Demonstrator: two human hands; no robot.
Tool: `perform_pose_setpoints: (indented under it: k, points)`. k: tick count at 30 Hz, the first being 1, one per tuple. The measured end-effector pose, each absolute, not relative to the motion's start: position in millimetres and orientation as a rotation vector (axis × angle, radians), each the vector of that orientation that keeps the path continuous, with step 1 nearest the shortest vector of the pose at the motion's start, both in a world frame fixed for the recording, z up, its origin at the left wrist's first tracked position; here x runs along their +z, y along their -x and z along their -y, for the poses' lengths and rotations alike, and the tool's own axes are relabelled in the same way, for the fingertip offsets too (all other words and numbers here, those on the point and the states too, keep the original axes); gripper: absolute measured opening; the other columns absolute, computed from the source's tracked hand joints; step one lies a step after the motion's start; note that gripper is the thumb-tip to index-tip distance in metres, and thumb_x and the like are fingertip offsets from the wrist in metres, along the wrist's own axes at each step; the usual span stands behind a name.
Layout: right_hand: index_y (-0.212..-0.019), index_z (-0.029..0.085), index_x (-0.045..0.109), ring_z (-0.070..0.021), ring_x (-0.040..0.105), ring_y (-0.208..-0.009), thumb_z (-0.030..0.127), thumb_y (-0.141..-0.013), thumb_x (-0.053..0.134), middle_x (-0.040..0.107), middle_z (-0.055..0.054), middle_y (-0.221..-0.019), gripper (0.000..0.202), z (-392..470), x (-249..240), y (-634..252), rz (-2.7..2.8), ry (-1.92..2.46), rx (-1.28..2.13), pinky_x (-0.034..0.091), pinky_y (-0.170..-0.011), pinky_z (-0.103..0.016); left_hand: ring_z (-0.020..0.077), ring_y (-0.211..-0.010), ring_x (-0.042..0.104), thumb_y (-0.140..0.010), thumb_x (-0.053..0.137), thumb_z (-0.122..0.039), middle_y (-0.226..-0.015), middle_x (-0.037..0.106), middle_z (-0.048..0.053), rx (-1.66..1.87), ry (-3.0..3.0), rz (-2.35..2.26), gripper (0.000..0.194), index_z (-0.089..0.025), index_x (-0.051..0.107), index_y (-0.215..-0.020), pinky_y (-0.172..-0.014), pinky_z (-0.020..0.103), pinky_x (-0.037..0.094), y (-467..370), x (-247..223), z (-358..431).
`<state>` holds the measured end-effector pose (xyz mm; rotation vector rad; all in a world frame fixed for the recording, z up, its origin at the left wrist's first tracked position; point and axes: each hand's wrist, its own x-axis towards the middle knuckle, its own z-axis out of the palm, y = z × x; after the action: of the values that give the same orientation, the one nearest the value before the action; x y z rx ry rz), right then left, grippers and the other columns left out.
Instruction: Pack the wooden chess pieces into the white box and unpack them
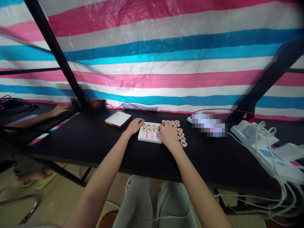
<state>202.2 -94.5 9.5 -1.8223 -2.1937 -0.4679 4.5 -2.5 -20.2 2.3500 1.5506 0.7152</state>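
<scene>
A shallow white box (150, 138) with pink print showing inside lies on the black table in front of me. Round cream xiangqi pieces (148, 125) with dark characters sit in rows along its far side. My left hand (135, 126) holds the box at its far left corner, fingers bent against the edge. Over the right side of the box is my right hand (168, 133), fingers curled down at a xiangqi piece, which they partly cover. More loose xiangqi pieces (182, 138), some with red characters, lie on the table just right of that hand, which hides part of them.
A box lid (118, 119), white inside, lies to the left. A blurred-out device (209, 124) and a white power strip (268, 152) with tangled cables are on the right. A red cable (154, 113) runs along the back. Another person's hand (60, 110) rests at the far left.
</scene>
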Motion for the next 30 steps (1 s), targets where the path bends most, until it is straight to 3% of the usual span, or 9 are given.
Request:
perform_pose_setpoints:
  k: [6,11,16,23,30]
  points:
    - [-0.092,0.016,0.065,-0.029,0.039,-0.104,0.032,-0.076,0.056,0.053,-0.014,-0.108,0.024,94.6,9.8,-203.9,2.193,1.858,-0.383,0.025,-0.084,-0.043,0.02,-0.1,0.057,-0.088,0.035,-0.033,-0.11,0.062,0.008,0.718,-2.349,-1.543,0.038,-0.017,0.062,-0.108,-0.089,0.031,0.042,-4.1,-20.8,2.4]
    - [-0.085,0.021,0.065,-0.0257,0.043,-0.1,0.033,-0.072,0.06,0.057,-0.008,-0.102,0.019,97.1,14.6,-204.6,2.087,1.817,-0.258,0.025,-0.081,-0.039,0.02,-0.102,0.056,-0.088,0.036,-0.033,-0.112,0.062,0.008,0.717,-2.34,-1.54,0.037,-0.017,0.062,-0.109,-0.091,0.031,0.041,-4.7,-20.1,2.3]
    - [-0.087,0.022,0.061,-0.0227,0.048,-0.093,0.041,-0.078,0.055,0.062,-0.005,-0.096,0.022,109.5,13.0,-214.0,1.89,1.681,-0.18,0.023,-0.078,-0.035,0.0201,-0.102,0.056,-0.087,0.036,-0.032,-0.112,0.062,0.009,0.708,-2.333,-1.54,0.037,-0.017,0.062,-0.109,-0.09,0.031,0.042,-4.8,-19.3,2.1]
    - [-0.101,0.018,0.058,-0.0214,0.051,-0.094,0.03,-0.085,0.05,0.065,-0.008,-0.098,0.022,154.1,-0.9,-243.8,1.953,1.548,-0.43,0.021,-0.08,-0.036,0.0206,-0.101,0.057,-0.087,0.035,-0.032,-0.111,0.062,0.009,0.698,-2.363,-1.531,0.038,-0.017,0.061,-0.11,-0.089,0.031,0.042,-4.8,-18.0,3.0]
    - [-0.102,0.02,0.057,-0.0188,0.053,-0.092,0.028,-0.085,0.051,0.066,-0.006,-0.095,0.02,172.9,-6.1,-241.1,2.024,1.476,-0.361,0.021,-0.083,-0.034,0.0212,-0.099,0.057,-0.087,0.035,-0.032,-0.109,0.062,0.01,0.685,-2.366,-1.552,0.038,-0.017,0.061,-0.11,-0.088,0.032,0.042,-5.4,-18.4,3.1]
